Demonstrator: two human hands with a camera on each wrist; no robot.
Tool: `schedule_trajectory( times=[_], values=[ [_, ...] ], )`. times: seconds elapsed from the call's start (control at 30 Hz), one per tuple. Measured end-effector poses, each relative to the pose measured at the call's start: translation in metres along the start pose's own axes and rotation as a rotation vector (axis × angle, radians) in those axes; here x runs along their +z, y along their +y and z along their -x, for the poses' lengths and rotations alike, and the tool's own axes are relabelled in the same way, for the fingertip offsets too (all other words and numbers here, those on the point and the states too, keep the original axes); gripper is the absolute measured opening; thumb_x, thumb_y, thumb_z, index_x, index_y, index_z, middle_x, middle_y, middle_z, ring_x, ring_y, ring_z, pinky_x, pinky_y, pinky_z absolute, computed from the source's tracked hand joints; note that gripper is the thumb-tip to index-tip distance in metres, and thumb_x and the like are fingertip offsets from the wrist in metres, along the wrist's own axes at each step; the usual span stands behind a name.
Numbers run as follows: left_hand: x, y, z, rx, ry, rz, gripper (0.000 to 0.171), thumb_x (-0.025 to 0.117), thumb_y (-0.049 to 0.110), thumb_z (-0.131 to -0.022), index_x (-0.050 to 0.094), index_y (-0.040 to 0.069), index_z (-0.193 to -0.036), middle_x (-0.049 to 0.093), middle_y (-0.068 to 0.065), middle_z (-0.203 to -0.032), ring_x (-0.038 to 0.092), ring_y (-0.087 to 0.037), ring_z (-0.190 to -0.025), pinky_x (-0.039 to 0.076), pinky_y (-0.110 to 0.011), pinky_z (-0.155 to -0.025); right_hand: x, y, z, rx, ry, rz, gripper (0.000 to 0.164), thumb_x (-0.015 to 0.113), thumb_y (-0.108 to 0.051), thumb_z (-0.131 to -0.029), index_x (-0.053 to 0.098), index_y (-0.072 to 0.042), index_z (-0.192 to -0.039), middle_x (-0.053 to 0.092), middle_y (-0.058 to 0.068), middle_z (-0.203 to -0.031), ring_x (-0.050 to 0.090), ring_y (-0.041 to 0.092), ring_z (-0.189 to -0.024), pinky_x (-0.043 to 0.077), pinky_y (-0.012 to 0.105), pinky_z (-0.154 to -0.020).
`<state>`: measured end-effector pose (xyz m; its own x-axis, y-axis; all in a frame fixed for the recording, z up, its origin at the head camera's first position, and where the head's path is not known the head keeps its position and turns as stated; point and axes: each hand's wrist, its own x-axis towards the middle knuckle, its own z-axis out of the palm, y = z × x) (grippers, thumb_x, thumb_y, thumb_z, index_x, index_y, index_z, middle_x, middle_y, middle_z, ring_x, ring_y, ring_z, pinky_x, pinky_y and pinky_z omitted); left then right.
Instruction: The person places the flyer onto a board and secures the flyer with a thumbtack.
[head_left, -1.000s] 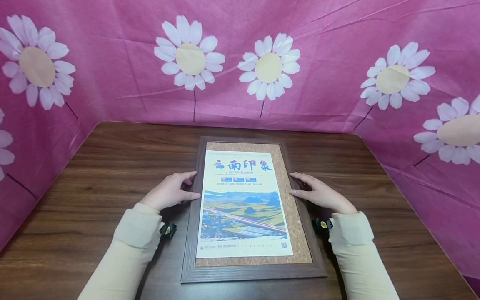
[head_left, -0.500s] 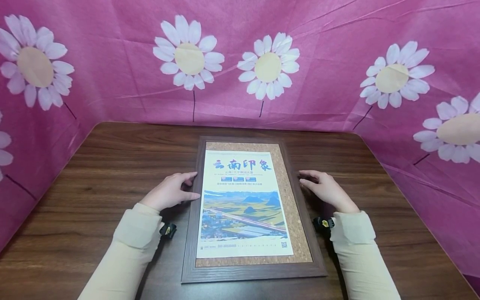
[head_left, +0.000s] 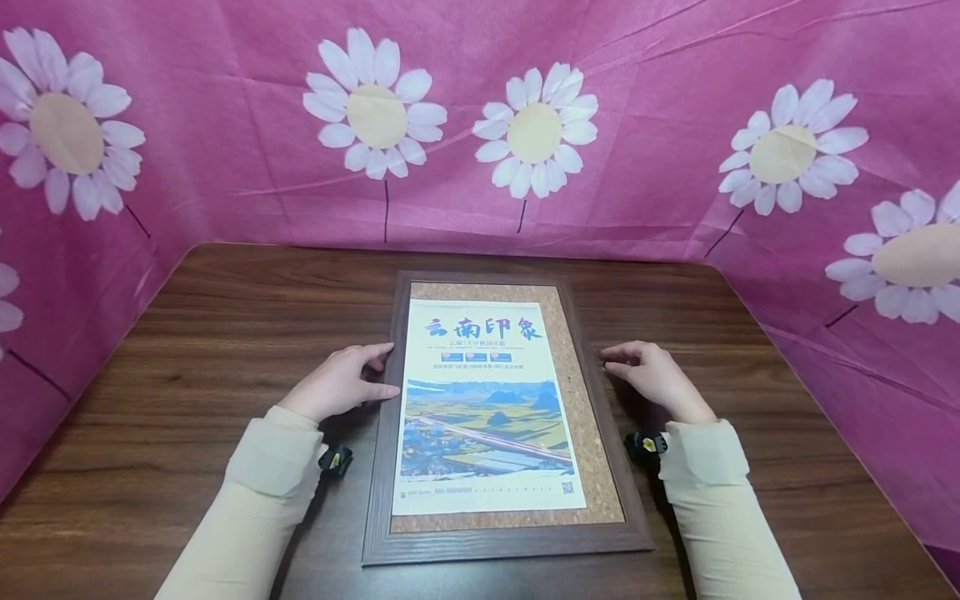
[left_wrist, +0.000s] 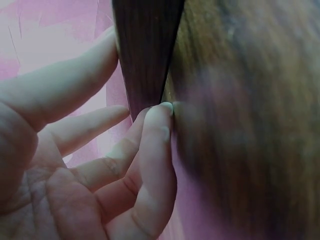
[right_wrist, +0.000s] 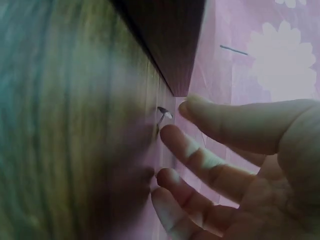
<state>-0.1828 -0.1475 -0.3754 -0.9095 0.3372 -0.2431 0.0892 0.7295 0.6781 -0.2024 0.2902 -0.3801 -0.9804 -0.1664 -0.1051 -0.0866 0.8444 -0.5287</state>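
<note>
A dark-framed cork board lies flat on the table, with a printed poster of a landscape on its cork. My left hand touches the frame's left edge with thumb and fingertips; in the left wrist view its fingers reach to the frame's side. My right hand is just off the frame's right edge, fingers loosely bent. Close by its thumb and index fingertips is a small thumbtack on the table, with a shiny head and thin pin. The fingertips look apart around it.
The wood-grain table extends on both sides of the board. A pink cloth printed with white daisies hangs around the back and sides. A small black device sits at the left wrist, another at the right.
My right hand has left the frame's right edge and moved a little to the right, to the table beside it. The left hand and the board have stayed in place.
</note>
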Motion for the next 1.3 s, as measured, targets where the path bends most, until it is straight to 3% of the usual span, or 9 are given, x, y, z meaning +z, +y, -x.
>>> schedule_trajectory(
  times=[0.17, 0.5, 0.77, 0.97, 1.3],
  values=[
    [0.0, -0.0006, -0.0004, 0.003, 0.004, -0.004, 0.072, 0.072, 0.023, -0.091, 0.039, -0.001, -0.15, 0.059, -0.026, -0.129, 0.066, -0.018, -0.075, 0.056, -0.033, -0.069, 0.0033, -0.0002, -0.002, 0.01, -0.024, -0.002, 0.031, 0.061, -0.015, -0.097, 0.067, 0.005, -0.12, 0.066, 0.027, -0.121, 0.063, 0.036, -0.104, 0.051, 0.052, -0.088],
    [0.0021, 0.0011, -0.0034, 0.008, -0.012, -0.001, 0.072, 0.072, 0.023, -0.091, 0.038, 0.001, -0.15, 0.058, -0.025, -0.13, 0.065, -0.017, -0.074, 0.055, -0.032, -0.069, 0.0039, 0.0047, 0.0008, 0.098, -0.028, -0.03, 0.029, 0.059, -0.014, -0.098, 0.069, 0.005, -0.117, 0.065, 0.027, -0.123, 0.058, 0.044, -0.117, 0.045, 0.059, -0.098],
    [0.0009, -0.0021, -0.0035, 0.001, -0.008, 0.0, 0.072, 0.072, 0.024, -0.091, 0.038, 0.001, -0.151, 0.058, -0.025, -0.131, 0.066, -0.018, -0.079, 0.056, -0.034, -0.071, 0.0036, 0.0024, -0.0028, 0.063, -0.027, -0.028, 0.027, 0.056, -0.014, -0.099, 0.07, 0.005, -0.114, 0.067, 0.026, -0.12, 0.058, 0.044, -0.116, 0.045, 0.058, -0.098],
    [0.0007, -0.0029, -0.0033, -0.007, -0.008, 0.009, 0.072, 0.072, 0.023, -0.092, 0.037, 0.001, -0.151, 0.057, -0.026, -0.132, 0.066, -0.018, -0.077, 0.056, -0.033, -0.07, 0.0017, 0.0019, -0.003, 0.019, -0.028, -0.027, 0.026, 0.052, -0.007, -0.1, 0.068, 0.007, -0.114, 0.07, 0.025, -0.108, 0.065, 0.03, -0.091, 0.052, 0.042, -0.08],
    [0.0004, -0.0039, -0.0038, -0.007, -0.008, 0.003, 0.072, 0.072, 0.023, -0.092, 0.037, 0.001, -0.151, 0.057, -0.027, -0.131, 0.066, -0.019, -0.078, 0.056, -0.033, -0.069, 0.0007, 0.0025, -0.0028, 0.031, -0.055, -0.029, 0.026, 0.061, -0.016, -0.097, 0.071, 0.002, -0.113, 0.07, 0.022, -0.111, 0.064, 0.028, -0.094, 0.051, 0.041, -0.082]
  ],
)
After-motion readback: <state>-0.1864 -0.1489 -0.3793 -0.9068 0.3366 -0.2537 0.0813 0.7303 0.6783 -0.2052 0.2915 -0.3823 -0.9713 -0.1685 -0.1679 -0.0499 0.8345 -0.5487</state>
